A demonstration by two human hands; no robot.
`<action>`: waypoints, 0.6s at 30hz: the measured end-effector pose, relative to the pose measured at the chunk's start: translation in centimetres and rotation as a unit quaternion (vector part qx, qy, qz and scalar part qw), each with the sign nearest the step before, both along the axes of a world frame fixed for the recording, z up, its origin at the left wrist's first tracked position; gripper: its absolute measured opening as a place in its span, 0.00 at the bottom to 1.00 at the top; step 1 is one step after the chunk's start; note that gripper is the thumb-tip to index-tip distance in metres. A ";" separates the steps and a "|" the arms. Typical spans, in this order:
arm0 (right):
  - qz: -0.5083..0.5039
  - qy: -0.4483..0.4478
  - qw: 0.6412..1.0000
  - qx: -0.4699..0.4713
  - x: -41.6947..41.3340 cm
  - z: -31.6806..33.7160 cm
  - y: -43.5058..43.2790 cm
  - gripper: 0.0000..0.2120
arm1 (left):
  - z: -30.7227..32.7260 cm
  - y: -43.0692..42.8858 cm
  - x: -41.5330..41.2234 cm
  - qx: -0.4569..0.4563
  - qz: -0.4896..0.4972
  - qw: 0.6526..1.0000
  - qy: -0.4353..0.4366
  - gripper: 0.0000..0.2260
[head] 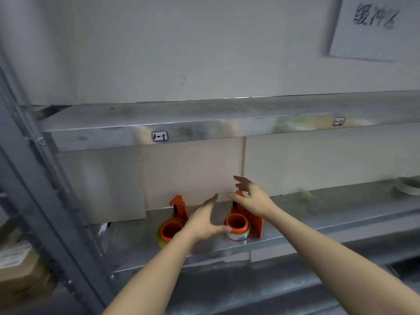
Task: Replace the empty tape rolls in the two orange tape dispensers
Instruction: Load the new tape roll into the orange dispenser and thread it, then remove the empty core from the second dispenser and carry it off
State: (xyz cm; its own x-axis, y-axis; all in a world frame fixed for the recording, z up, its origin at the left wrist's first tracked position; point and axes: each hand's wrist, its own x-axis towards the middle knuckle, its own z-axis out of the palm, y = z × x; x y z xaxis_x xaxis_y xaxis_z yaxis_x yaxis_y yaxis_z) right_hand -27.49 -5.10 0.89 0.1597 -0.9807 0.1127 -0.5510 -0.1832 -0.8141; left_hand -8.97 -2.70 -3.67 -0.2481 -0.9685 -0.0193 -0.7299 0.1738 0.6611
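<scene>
Two orange tape dispensers stand side by side on a metal shelf. The left dispenser has a yellowish roll around its orange hub. The right dispenser carries a thin white core with blue print on its hub. My left hand hovers open between the two, its thumb touching the right hub's rim. My right hand is open just above and behind the right dispenser, fingers spread, holding nothing.
A tape roll lies far right on the same shelf. Another metal shelf hangs overhead with small labels. A grey upright post and cardboard boxes are at the left. A paper sign is on the wall.
</scene>
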 end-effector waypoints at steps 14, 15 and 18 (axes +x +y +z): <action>0.076 0.037 0.996 0.020 -4.7 -4.0 -3.1 0.30 | -4.9 -1.5 -4.3 0.073 0.059 0.996 0.009 0.47; 0.102 0.058 0.993 0.028 -4.9 -4.4 -3.4 0.31 | -5.2 -1.6 -4.7 0.077 0.069 0.995 0.004 0.48; 0.155 0.205 0.966 -0.002 -5.7 -6.3 -4.2 0.38 | -5.9 -2.0 -5.8 0.067 0.103 0.992 -0.025 0.52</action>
State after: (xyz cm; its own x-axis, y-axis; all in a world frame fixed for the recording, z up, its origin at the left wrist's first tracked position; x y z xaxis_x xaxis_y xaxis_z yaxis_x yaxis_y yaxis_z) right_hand -33.20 -9.33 -5.42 0.4778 -0.8782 -0.0196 -0.7454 -0.3935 -0.5381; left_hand -14.77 -4.68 -9.61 -0.0409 -0.9866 -0.1582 -0.7731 -0.0691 0.6306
